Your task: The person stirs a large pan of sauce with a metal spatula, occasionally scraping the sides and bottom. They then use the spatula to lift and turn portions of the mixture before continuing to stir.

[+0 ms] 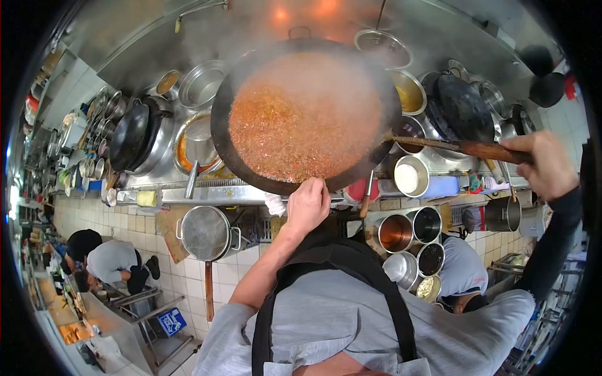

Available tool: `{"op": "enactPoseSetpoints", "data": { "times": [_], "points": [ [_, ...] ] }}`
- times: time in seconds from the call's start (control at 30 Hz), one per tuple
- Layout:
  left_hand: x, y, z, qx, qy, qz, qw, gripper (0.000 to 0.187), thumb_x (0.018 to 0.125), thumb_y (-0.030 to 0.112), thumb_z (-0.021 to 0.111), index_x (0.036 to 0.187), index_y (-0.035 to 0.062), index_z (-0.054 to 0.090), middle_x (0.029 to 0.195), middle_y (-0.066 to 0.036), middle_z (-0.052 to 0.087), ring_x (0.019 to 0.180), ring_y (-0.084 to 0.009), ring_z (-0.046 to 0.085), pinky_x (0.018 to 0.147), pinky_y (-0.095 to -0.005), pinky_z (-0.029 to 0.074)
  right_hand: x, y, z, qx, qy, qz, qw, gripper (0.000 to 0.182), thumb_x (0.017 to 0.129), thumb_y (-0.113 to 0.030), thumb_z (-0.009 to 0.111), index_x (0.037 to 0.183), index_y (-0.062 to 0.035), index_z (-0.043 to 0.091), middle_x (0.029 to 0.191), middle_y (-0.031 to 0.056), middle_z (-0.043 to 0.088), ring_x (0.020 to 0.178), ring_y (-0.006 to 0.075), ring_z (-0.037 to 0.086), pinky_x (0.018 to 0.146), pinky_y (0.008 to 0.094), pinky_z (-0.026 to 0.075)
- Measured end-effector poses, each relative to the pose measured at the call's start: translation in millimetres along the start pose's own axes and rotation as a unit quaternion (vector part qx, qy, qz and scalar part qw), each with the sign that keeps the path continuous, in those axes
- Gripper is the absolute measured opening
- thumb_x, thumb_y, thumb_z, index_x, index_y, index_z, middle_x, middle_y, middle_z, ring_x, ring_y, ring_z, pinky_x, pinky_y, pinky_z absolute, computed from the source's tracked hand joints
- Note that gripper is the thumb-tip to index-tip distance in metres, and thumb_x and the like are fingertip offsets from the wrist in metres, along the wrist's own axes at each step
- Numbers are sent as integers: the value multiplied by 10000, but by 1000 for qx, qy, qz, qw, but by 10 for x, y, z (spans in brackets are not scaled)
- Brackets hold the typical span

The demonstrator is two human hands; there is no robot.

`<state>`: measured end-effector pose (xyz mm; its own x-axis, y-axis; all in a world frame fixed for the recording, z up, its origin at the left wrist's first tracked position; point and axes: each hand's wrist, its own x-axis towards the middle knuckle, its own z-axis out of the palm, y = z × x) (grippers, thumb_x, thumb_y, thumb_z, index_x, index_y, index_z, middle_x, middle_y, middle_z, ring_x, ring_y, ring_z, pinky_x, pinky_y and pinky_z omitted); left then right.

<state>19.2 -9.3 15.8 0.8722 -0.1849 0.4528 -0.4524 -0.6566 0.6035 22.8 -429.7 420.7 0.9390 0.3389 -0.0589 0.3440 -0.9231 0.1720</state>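
A big black wok holds a reddish-orange, oily minced sauce with steam rising from it. My left hand is closed at the wok's near rim, with the fingers pinched on its edge. Out to the right, my right hand wraps round the wooden handle of a long-handled stirring tool. Its shaft runs left to the wok's right edge, and its head is hidden in the sauce and steam.
Left of the wok lie a metal strainer and a steel basin. On the right stand a bowl of yellow liquid, a white-filled pot and a dark wok. Two people, one crouching and one bent, are nearby.
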Motion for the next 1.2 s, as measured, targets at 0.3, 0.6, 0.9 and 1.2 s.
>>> {"op": "enactPoseSetpoints", "data": {
  "times": [0.3,0.6,0.9,1.2],
  "points": [
    [-64,-12,70,49,11,-17,999,152,961,75,771,1008,55,628,857,-165,694,778,-415,740,675,-543,591,761,108,1272,-93,27,17,995,547,889,-52,753,1426,-150,798,1012,194,795,997,413,782,891,539,629],
    [-79,30,58,69,3,-10,998,134,949,71,743,993,48,619,893,-161,706,849,-400,759,729,-539,620,1494,56,2382,-22,113,10,993,465,952,-133,749,1406,-217,800,1049,160,800,968,398,798,865,529,648],
    [-105,19,85,83,3,-16,996,132,935,67,743,987,53,622,911,-152,702,861,-394,759,736,-534,626,2235,-758,3072,45,107,50,992,535,935,-96,734,1460,-193,748,1096,210,815,1023,418,818,902,556,658],
    [-116,-2,122,85,41,3,996,144,920,69,752,968,60,617,890,-150,698,839,-392,750,708,-532,612,2199,-1599,3227,305,61,-40,949,500,942,-118,773,1431,-18,753,1067,362,783,1072,522,778,998,576,622]
  ]
}}
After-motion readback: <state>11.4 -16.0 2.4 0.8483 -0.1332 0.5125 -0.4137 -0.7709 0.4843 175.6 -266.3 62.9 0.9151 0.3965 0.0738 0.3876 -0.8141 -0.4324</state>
